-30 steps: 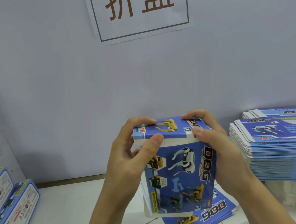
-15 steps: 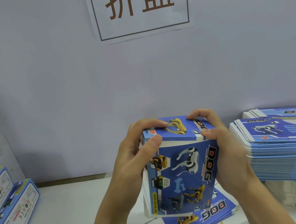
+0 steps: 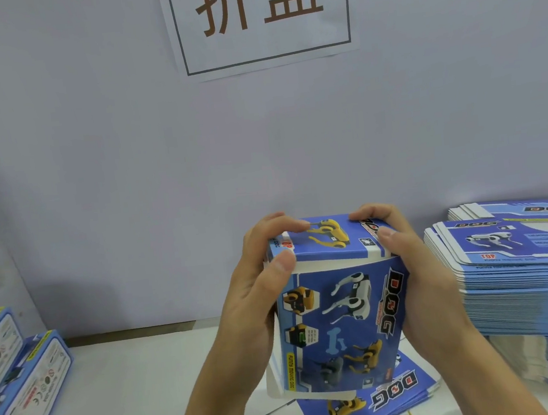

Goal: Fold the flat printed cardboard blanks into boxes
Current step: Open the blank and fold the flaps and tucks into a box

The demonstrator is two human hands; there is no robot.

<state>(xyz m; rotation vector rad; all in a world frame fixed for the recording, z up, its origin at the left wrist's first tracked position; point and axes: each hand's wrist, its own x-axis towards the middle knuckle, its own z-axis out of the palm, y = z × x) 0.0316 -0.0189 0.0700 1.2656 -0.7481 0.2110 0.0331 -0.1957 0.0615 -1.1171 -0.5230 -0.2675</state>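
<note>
Blue box (image 3: 340, 322) gripped between left hand (image 3: 255, 297) and right hand (image 3: 419, 280).

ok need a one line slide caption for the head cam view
Both hands, left hand and right hand, press the top flap of a printed box closed, beside a stack of flat blanks.

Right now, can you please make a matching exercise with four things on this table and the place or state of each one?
Things:
1. half-folded box
2. tall stack of flat blanks
3. finished boxes
4. paper sign

Places or states:
A. on the wall, above
B. held in both hands
C. at the table's left edge
D. piled at the right

Pairs: 1-B, 2-D, 3-C, 4-A
</note>
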